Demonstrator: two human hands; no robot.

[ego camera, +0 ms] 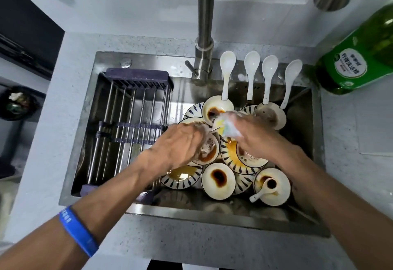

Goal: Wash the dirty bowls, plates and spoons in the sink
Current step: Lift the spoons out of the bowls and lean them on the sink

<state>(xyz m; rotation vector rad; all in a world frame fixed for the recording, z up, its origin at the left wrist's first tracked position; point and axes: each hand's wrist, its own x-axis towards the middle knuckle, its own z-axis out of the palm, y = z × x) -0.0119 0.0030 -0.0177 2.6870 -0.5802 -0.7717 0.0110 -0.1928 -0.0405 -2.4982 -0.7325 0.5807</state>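
Over a steel sink (302,206) crowded with dirty crockery, we work a soapy sponge (225,128) against a small bowl (207,149). Our left hand (176,144) curls round the bowl's near rim and holds it tipped above the pile, foam and brown sauce inside it; our right hand (255,133) clasps the sponge just beside it, fingers wrapped over the lather. To do this step well, we judge that the bowl wants a firm grip, since wet glaze and suds make it slippery, and that the sponge should sweep right round the inside until the brown film lifts. A drop would land on the stacked dishes below and could chip them.

Around the hands lie striped plates (182,177) and cream bowls (219,180) pooled with dark sauce, one bowl at front right carrying a spoon (260,194). Four white spoons (252,71) lean in a row against the back ledge, right of the tap (205,25). A drying rack (129,125) spans the sink's left half, with nothing on it. The sink is set in a pale speckled worktop (191,242); a green detergent bottle (359,56) stands at its right, with jars and a metal cylinder, all blurred, on the shelf behind.
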